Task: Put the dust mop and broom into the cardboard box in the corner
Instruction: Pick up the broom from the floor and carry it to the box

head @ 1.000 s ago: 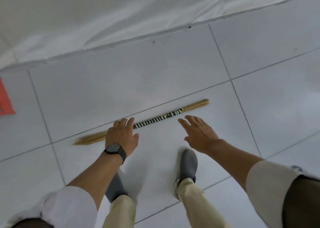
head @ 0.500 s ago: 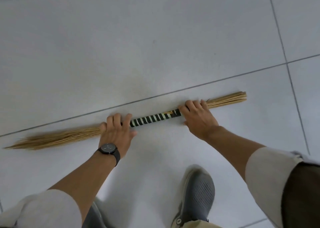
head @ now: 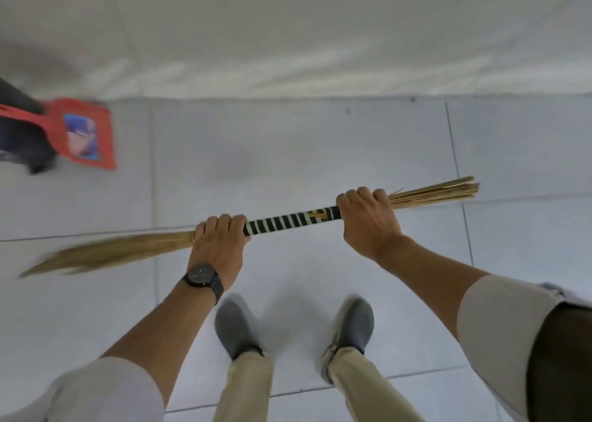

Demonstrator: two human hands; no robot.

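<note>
A straw broom [head: 288,223] with a black-and-white banded middle is held roughly level above the tiled floor, its long bristles trailing to the left and its short stub end pointing right. My left hand [head: 219,242], with a dark watch on the wrist, grips it where the bristles start. My right hand [head: 368,218] grips it at the right end of the banded part. A red flat item with a blue picture [head: 85,135] and a red handle lies on the floor at the far left against something dark. No cardboard box is in view.
A white wall [head: 288,37] runs along the far side of the grey floor tiles [head: 288,152]. My two grey shoes [head: 237,328] stand below the broom. A dark blurred shape [head: 22,133] sits at the left edge.
Both hands reached down, closed on the broom lying on the floor, and lifted it off the tiles. The view swung up, bringing the wall and the red item into sight.
</note>
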